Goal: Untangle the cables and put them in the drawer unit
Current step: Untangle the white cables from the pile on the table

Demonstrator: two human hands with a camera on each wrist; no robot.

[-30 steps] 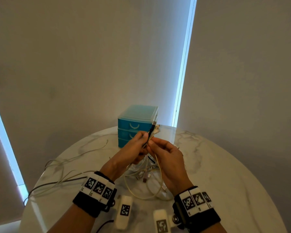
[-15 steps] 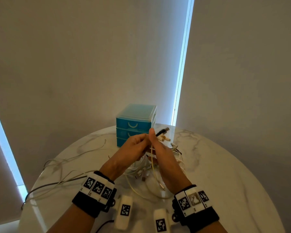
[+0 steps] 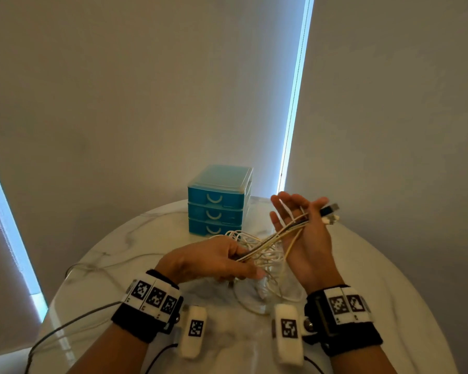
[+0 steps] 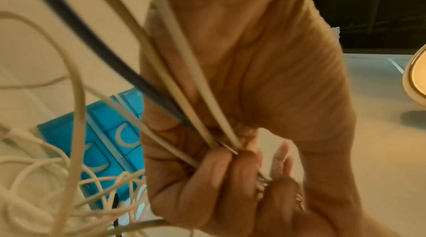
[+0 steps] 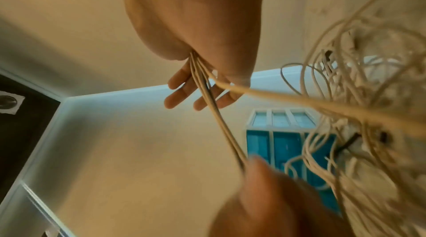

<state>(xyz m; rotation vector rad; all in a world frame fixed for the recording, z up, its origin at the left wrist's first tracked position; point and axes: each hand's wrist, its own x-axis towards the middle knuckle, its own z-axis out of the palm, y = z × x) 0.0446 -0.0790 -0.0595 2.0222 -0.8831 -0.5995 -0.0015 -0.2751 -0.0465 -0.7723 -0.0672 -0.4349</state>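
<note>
Head view: both hands raised over the round counter (image 3: pixel 389 279), working one bundle of cables (image 3: pixel 268 240).
Left hand (image 3: pixel 211 261): fingers curled round the bundle low down; judged the anchor, keeping the strands together while the other end is sorted.
Right hand (image 3: pixel 300 230): palm up, fingers spread and mostly straight; strands run across the palm and out past the thumb, which looks pressed on them. Held higher, likely to put the strands under light tension so crossings show.
Plugs (image 3: pixel 328 213): one dark USB end, pale ends just beside it, sticking out beyond the right hand.
Cable make-up: thin round cords, mostly cream-white, one black strand; smooth jackets, limp.
Tangle (image 3: pixel 257 255): loose pale loops piled on the counter between and below the hands, not yet separated.
Drawer unit (image 3: pixel 218 201): three blue translucent drawers with pale curved handles, clear lid, all closed; behind the tangle, near it.
Counter: white marble-look, glossy.
Progress: early; nothing in the drawers yet, as far as visible.
</note>
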